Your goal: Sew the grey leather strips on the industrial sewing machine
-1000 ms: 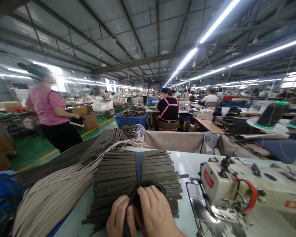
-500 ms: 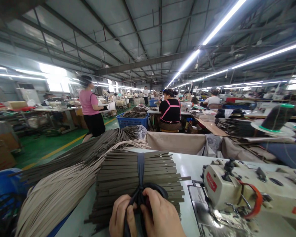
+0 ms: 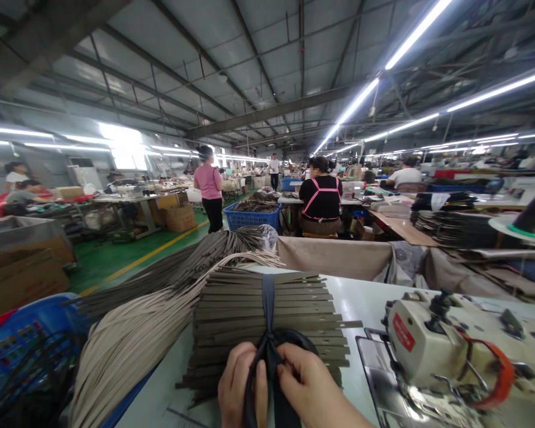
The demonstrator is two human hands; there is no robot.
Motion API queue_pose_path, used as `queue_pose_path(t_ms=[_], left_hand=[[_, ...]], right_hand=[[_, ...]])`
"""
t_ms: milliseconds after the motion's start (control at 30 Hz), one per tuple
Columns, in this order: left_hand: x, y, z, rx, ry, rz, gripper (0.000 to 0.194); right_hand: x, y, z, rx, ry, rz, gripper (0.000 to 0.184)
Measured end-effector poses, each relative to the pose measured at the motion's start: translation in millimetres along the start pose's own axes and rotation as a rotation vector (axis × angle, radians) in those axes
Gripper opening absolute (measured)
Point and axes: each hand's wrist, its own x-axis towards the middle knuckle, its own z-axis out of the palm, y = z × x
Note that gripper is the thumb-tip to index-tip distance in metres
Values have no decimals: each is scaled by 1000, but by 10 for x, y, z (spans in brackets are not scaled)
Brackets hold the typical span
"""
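A bundle of flat olive-grey strips [image 3: 232,315] lies on the pale table [image 3: 350,294], running left to right, cinched across the middle by a knotted dark band [image 3: 268,297].

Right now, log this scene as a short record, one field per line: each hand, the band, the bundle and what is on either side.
Left hand: gripping a loop of the dark band
Right hand: pinching the band just below where it gathers
Band: runs across the bundle; underside hidden
Bundle: dark strips, ends uneven, on a pale table
Left of bundle: long pale strips
Right of bundle: sewing machine
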Motion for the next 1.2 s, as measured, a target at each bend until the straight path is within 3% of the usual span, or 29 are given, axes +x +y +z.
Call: queue_pose_path(t_ms=[133, 300, 567, 700, 833, 967, 1200], left_hand=[[22, 36, -3, -5, -33, -52, 11], [90, 57, -12, 123, 45, -8, 8], [145, 71, -34, 151, -18, -38, 8], [150, 81, -51, 146, -49, -58, 11], [148, 90, -74, 139, -85, -64, 16], [146, 96, -78, 134, -72, -52, 22], [107, 29, 2, 222, -13, -14, 21]], right_hand=[[-13, 37, 2, 167, -6, -63, 17], [-46, -17, 14, 16, 101, -108, 16], [-78, -102, -82, 47, 87, -55, 15], [-148, -29, -18, 442, -6, 99, 18], [-262, -40, 135, 809, -4, 193, 36], [-331, -177, 299, 965, 18, 249, 52], [-409, -218, 688, 1137, 108, 287, 61]])
